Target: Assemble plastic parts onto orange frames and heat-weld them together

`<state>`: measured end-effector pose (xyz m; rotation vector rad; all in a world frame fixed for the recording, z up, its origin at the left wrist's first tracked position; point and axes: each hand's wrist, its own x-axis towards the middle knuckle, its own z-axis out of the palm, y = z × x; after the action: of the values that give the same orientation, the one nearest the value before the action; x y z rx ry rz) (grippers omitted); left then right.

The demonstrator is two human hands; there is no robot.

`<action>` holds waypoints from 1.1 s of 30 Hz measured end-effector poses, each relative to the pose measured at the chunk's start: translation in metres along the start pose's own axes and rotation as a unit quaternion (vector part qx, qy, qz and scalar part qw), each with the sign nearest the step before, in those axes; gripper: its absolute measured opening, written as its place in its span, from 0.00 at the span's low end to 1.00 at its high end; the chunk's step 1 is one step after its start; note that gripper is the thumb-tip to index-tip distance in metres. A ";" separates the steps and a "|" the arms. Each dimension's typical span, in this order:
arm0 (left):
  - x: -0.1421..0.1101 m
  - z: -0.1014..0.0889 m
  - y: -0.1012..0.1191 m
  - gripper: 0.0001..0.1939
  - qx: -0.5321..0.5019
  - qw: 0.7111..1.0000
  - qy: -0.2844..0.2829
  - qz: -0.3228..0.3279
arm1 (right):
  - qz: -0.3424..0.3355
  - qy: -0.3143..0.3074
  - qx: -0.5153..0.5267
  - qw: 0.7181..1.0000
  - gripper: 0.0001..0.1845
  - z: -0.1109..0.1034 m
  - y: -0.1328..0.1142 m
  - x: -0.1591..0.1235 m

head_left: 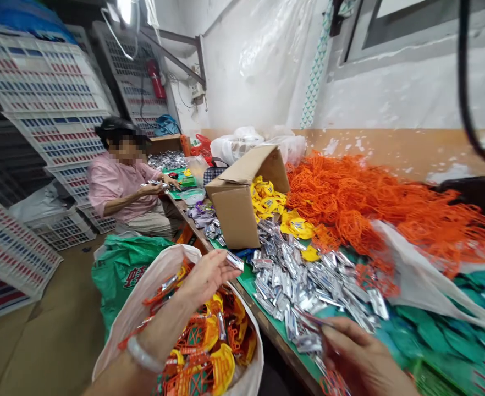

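Left hand (201, 279) up over white plastic sack (176, 258), fingers (218, 269) nearly closed, pinching silver foil packet (235, 262) at the tips. White bangle (144, 355) on that wrist. Sack holds tangled orange and yellow plastic parts (209, 344) mixed with foil strips. Right hand (362, 357) at bottom edge, beside table (263, 324), its fingers (341, 335) shut on thin silver packet (308, 324); grip partly hidden. Heap of silver foil packets (304, 280) on green mat (246, 280), just past that hand. Beyond: tipped cardboard box (238, 203), yellow plastic pieces (267, 198), orange cord pile (370, 209). Green sack (122, 269) on floor, left of table. Co-worker in pink shirt (119, 192) sits at far end, both hands at a foil packet (154, 184). White plastic crates (40, 71) stacked behind.
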<state>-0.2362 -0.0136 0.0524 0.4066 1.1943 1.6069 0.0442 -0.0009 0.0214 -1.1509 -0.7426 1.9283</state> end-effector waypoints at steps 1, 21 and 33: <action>-0.014 0.010 -0.011 0.09 -0.012 1.000 -0.019 -0.017 | -0.003 -0.022 0.006 1.000 0.17 0.007 -0.002 -0.001; -0.073 0.098 -0.099 0.10 -0.128 0.975 -0.086 -0.158 | -0.093 0.033 0.066 0.993 0.22 -0.004 0.009 -0.011; -0.070 0.097 -0.098 0.12 -0.153 0.971 -0.078 -0.167 | -0.081 0.046 0.065 0.993 0.21 0.004 0.005 -0.008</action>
<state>-0.0837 -0.0304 0.0334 0.1197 0.8271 1.4067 0.0411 -0.0104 0.0228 -1.0592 -0.6302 1.7492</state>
